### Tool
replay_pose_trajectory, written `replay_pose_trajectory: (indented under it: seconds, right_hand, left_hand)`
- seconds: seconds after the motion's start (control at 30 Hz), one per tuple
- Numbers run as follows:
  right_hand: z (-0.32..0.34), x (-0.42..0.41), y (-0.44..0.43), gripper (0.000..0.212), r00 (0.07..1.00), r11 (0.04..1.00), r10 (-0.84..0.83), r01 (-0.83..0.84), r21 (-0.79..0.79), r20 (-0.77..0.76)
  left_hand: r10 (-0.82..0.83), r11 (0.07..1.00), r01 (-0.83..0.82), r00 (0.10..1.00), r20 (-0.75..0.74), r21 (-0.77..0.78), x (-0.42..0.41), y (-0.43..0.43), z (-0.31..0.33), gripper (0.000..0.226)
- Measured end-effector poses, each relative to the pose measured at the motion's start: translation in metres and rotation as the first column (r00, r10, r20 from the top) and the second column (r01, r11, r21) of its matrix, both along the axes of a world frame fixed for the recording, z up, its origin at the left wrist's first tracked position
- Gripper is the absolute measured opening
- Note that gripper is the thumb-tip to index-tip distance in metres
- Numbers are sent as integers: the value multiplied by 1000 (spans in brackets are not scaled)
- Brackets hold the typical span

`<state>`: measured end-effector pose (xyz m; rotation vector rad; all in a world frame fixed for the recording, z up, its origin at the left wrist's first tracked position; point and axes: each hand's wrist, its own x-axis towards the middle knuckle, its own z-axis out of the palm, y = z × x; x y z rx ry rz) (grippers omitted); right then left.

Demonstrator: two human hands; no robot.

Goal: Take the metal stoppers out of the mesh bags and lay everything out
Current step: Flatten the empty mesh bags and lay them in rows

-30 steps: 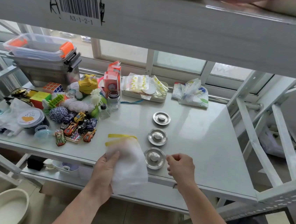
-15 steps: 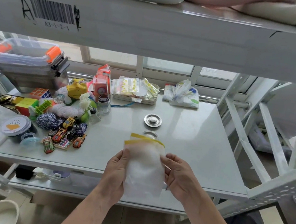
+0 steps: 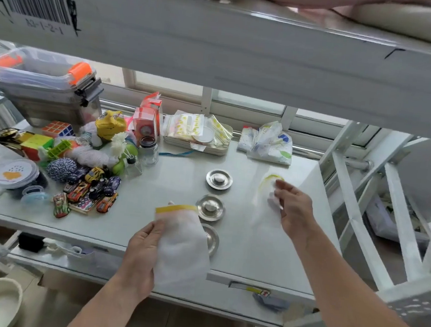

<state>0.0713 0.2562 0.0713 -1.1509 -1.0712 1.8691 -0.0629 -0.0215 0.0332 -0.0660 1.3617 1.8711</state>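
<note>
From the head camera I am seeing my left hand point(image 3: 143, 257) pinching a white mesh bag point(image 3: 183, 245) with a yellow top band by its left edge, holding it upright above the near edge of the surface point(image 3: 239, 256). My right hand point(image 3: 293, 210) is gripping a second mesh bag point(image 3: 264, 203), blurred and nearly see-through, with its yellow-rimmed mouth pointing toward the far side, over the right part of the surface. Three metal stoppers are lying in a line between my hands: the far stopper point(image 3: 219, 179) is sitting clear in the open, the middle stopper point(image 3: 210, 207) is just beside the top corner of the left bag, and the near stopper point(image 3: 212, 240) is showing only its right half behind that bag. A heap of toy cars point(image 3: 92, 190), puzzle cubes point(image 3: 58, 128) and a glass jar point(image 3: 148, 151) is crowding the left side, well apart from the stoppers.
</note>
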Motion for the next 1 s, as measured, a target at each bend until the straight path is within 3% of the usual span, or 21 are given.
replay_pose_trajectory:
  seconds: [0.17, 0.27, 0.4, 0.6, 1.0]
  right_hand:
    - [-4, -28, 47, 26, 999, 992, 31, -36, 118, 43]
    - [-34, -32, 71, 25, 974, 984, 57, -92, 153, 217]
    - [-82, -30, 81, 44, 828, 961, 33, -180, 211, 560]
    - [-79, -49, 76, 48, 653, 863, -31, -365, 350, 757]
    - [-80, -61, 89, 44, 578, 854, -136, -344, 391, 805]
  left_hand:
    - [55, 998, -54, 998, -15, 40, -5, -15, -4, 33]
    - [93, 993, -93, 996, 3, 74, -7, -22, -6, 34]
    - [140, 988, -140, 990, -1, 71, -10, -30, -7, 32]
    - [140, 988, -141, 990, 22, 68, -12, -29, -5, 35]
    - [122, 992, -122, 992, 11, 41, -11, -29, 2, 28]
